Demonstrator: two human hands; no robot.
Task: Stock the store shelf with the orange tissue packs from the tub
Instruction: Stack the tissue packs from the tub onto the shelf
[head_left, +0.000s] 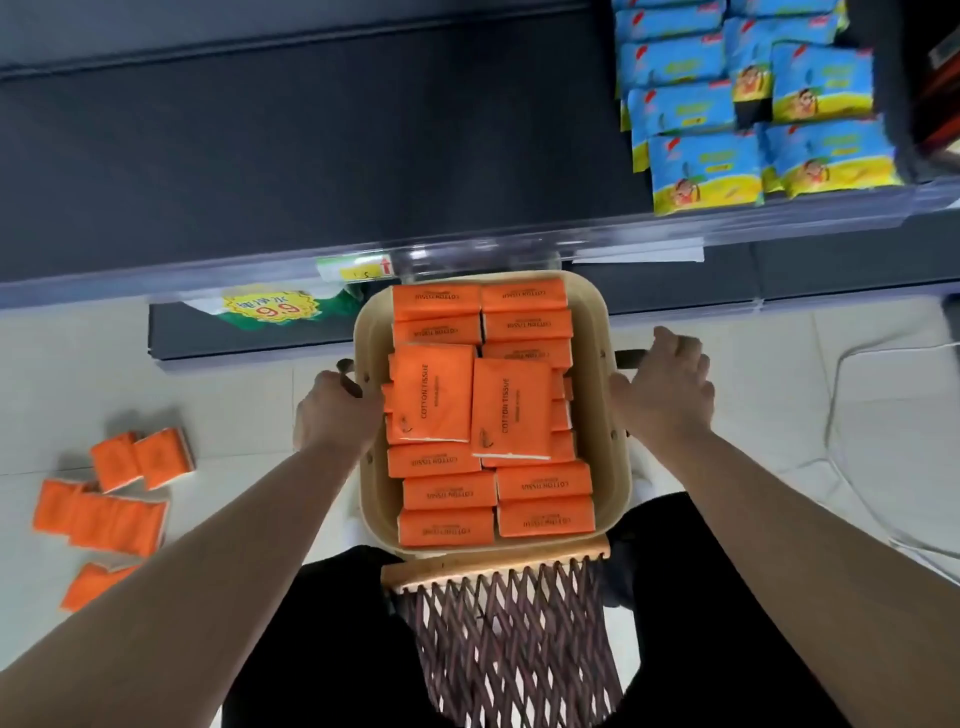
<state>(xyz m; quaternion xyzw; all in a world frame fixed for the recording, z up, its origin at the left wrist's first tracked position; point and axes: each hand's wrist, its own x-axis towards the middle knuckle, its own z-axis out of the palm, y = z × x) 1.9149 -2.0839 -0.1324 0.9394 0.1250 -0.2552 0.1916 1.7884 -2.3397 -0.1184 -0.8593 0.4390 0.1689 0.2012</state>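
Both sides of tub (592, 332) gripped: left hand (335, 410), right hand (667, 382). In tub, orange packs (483, 410); beyond tub, shelf (311, 156); left of tub, loose packs (117, 499).

Tissue packs (483, 415) in the tub (597, 322) before the shelf (311, 156); loose packs (119, 519) on the floor (234, 405) to its left.

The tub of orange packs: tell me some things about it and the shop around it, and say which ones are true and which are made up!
1. The tub is packed with orange tissue packs. True.
2. Only one hand holds the tub. False: the left hand and the right hand both grip it, one at each side.
3. Blue packs lie at the right end of the shelf. True.
4. No orange packs are on the floor. False: several loose packs lie on the floor, off to the left.
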